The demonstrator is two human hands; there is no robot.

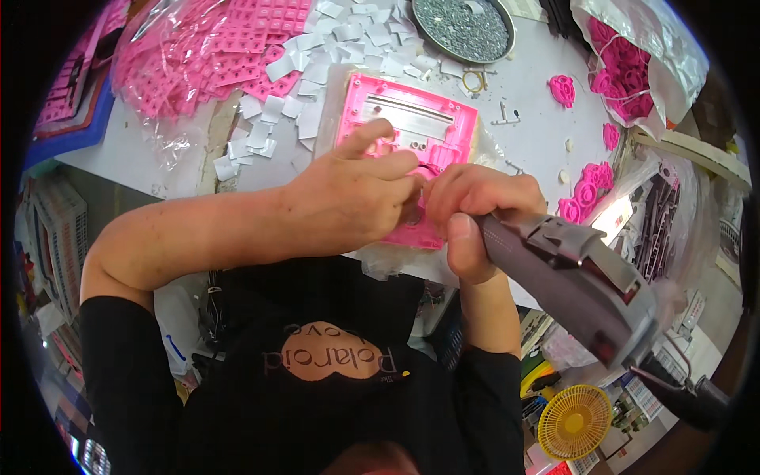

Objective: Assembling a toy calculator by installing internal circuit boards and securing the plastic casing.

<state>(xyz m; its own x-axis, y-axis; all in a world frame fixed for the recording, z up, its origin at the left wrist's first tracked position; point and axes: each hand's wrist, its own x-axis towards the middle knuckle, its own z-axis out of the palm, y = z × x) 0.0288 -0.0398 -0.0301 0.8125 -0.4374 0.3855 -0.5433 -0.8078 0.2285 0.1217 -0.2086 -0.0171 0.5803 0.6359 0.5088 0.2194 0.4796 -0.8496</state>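
Observation:
A pink plastic casing (465,119) with a silvery plate and small fittings inside lies tilted on the table before me. My right hand (483,202) is wrapped round the front end of a dark electric screwdriver (566,277). Its body slants back to the lower right, and its tip is hidden behind my fingers. Over the casing's middle, my left hand (368,186) meets the right fingertips. The left index finger sticks out while the others curl in; anything they pinch is hidden.
Small white squares (313,119) and bagged pink parts (214,59) lie at the far left. A round tray of small screws (463,30) stands at the back. To the right are loose pink pieces (562,91) and a white bag (669,55); a yellow fan (575,422) is lower right.

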